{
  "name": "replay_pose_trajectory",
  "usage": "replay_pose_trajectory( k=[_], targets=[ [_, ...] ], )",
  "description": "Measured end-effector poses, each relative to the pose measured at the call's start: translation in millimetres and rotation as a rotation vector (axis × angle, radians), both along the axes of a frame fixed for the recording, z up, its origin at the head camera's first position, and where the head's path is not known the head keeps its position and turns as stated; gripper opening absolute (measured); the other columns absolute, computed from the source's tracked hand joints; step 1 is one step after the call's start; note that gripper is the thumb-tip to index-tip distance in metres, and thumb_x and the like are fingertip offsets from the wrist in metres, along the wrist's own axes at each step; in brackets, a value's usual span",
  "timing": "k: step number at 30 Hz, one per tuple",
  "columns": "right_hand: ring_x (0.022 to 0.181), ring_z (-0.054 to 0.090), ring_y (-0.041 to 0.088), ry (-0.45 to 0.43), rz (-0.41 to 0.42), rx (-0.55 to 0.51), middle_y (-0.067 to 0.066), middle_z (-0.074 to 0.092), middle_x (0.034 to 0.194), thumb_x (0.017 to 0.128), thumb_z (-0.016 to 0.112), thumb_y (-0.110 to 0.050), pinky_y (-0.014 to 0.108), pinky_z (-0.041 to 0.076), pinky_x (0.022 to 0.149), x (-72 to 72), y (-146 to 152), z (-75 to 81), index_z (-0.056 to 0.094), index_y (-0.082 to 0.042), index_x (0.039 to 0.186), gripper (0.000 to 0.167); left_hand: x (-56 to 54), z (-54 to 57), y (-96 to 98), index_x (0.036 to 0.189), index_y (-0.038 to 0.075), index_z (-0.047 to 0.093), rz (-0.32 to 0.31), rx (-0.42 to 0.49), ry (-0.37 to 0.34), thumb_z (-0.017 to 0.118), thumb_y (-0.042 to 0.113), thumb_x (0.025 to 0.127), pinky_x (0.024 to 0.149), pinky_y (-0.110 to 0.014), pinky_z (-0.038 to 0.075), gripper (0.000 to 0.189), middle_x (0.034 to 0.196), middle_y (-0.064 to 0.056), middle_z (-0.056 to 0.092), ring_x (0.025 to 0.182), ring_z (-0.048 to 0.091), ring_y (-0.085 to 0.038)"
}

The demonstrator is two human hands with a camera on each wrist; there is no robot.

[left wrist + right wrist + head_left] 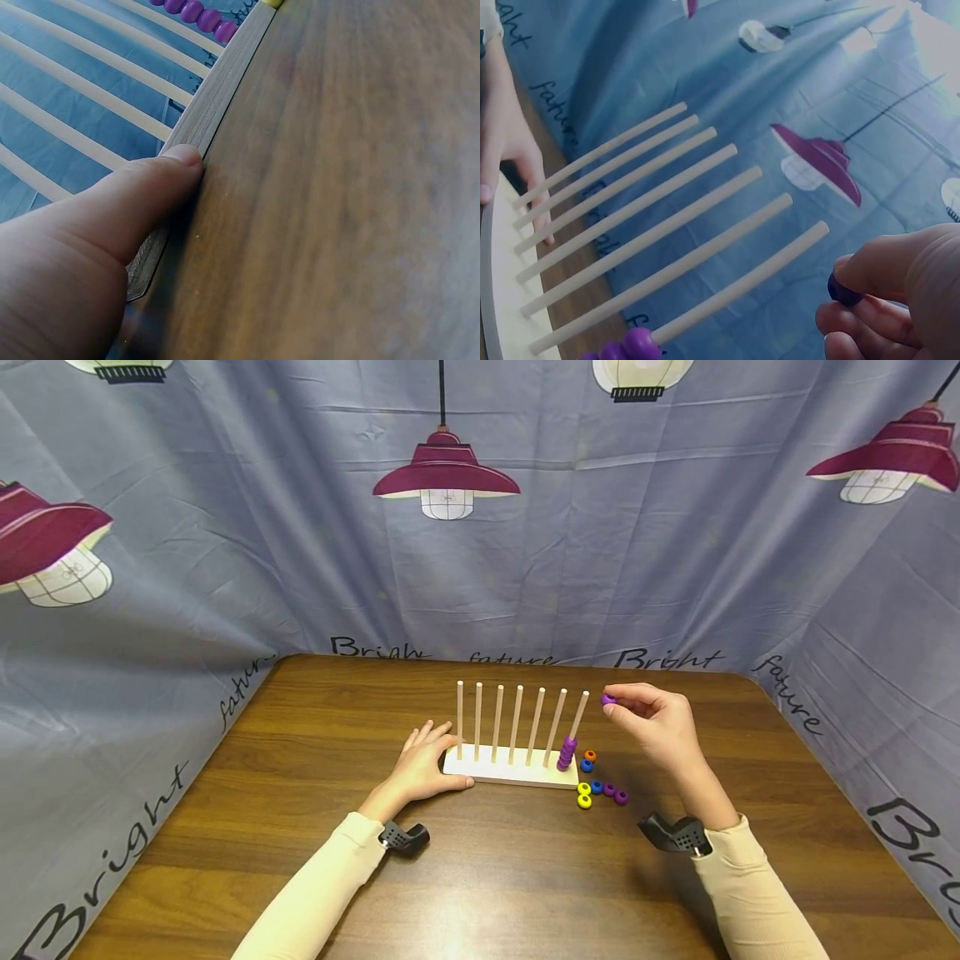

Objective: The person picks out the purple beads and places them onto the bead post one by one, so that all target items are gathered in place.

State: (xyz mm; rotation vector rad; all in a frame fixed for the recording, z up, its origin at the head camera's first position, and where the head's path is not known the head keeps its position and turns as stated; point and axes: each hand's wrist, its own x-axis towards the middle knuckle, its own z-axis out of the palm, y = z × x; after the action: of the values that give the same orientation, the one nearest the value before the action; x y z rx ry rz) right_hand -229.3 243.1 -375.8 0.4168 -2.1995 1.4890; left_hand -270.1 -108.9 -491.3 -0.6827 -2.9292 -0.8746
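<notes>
A pale wooden peg rack (510, 768) stands on the table with a row of upright pegs. Several purple beads (567, 754) are stacked on its rightmost peg. My left hand (423, 766) holds the rack's left end, thumb along the front edge and fingers behind. In the left wrist view the thumb (161, 184) presses against the base's edge. My right hand (660, 722) pinches a purple bead (843, 290) between thumb and fingertips, just right of the rightmost peg's tip and apart from it.
Loose beads lie by the rack's right end: an orange bead (590, 756), blue beads (587, 766), yellow beads (584, 802) and purple beads (621, 797). The brown wooden table (510, 877) reaches back to a grey-blue curtain (525, 577) printed with lamps.
</notes>
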Motion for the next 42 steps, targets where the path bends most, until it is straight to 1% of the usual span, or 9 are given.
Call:
replay_pose_trajectory(
  k=[6, 12, 18, 25, 32, 42],
  targets=[
    [0.073, 0.062, -0.009, 0.022, -0.012, -0.024, -0.029, 0.069, 0.087, 0.084, 0.073, 0.010, 0.007, 0.048, 0.062, 2.3, -4, 6.0, 0.072, 0.015, 0.106, 0.022, 0.7, 1.2, -0.1, 0.132, 0.015, 0.065, -0.007, 0.015, 0.009, 0.084, 0.050, 0.075, 0.127, -0.063, 0.013, 0.069, 0.160, -0.019, 0.043, 0.154, 0.025, -0.048],
    [0.074, 0.063, -0.009, 0.040, 0.009, -0.062, -0.027, 0.071, 0.088, 0.085, 0.071, 0.012, 0.007, 0.050, 0.064, 4.0, -10, 11.1, 0.071, 0.017, 0.105, 0.021, 0.4, 0.8, -0.4, 0.134, 0.015, 0.065, -0.005, 0.013, -0.001, 0.084, 0.050, 0.076, 0.128, -0.062, 0.012, 0.070, 0.160, -0.019, 0.042, 0.155, 0.024, -0.047],
    [0.073, 0.062, -0.007, 0.052, 0.028, -0.087, -0.023, 0.072, 0.090, 0.085, 0.070, 0.014, 0.007, 0.050, 0.062, 3.7, -16, 13.8, 0.070, 0.018, 0.105, 0.020, 0.0, 0.4, -1.2, 0.133, 0.015, 0.065, 0.001, 0.003, 0.000, 0.084, 0.050, 0.077, 0.128, -0.062, 0.012, 0.068, 0.161, -0.018, 0.042, 0.155, 0.024, -0.046],
    [0.074, 0.061, -0.005, 0.067, 0.054, -0.094, -0.021, 0.072, 0.094, 0.085, 0.070, 0.015, 0.008, 0.049, 0.061, 2.8, -22, 13.7, 0.070, 0.018, 0.104, 0.020, -0.1, -0.2, -0.5, 0.133, 0.016, 0.065, 0.000, -0.007, 0.004, 0.083, 0.051, 0.077, 0.128, -0.062, 0.012, 0.069, 0.161, -0.018, 0.042, 0.155, 0.023, -0.046],
    [0.077, 0.061, -0.006, 0.089, 0.075, -0.094, -0.023, 0.072, 0.096, 0.084, 0.069, 0.017, 0.008, 0.050, 0.064, 2.5, -26, 11.5, 0.069, 0.019, 0.104, 0.021, -0.6, 0.5, 0.9, 0.132, 0.015, 0.066, -0.011, 0.002, 0.021, 0.083, 0.050, 0.075, 0.127, -0.064, 0.015, 0.069, 0.159, -0.019, 0.044, 0.154, 0.026, -0.048],
    [0.078, 0.060, -0.005, 0.108, 0.055, -0.109, -0.023, 0.070, 0.098, 0.084, 0.069, 0.017, 0.007, 0.050, 0.065, 0.1, -32, 6.9, 0.071, 0.017, 0.106, 0.022, 0.4, 1.8, 0.2, 0.133, 0.015, 0.066, -0.007, 0.008, 0.002, 0.083, 0.050, 0.076, 0.127, -0.063, 0.013, 0.070, 0.160, -0.019, 0.043, 0.155, 0.024, -0.047]
  ],
)
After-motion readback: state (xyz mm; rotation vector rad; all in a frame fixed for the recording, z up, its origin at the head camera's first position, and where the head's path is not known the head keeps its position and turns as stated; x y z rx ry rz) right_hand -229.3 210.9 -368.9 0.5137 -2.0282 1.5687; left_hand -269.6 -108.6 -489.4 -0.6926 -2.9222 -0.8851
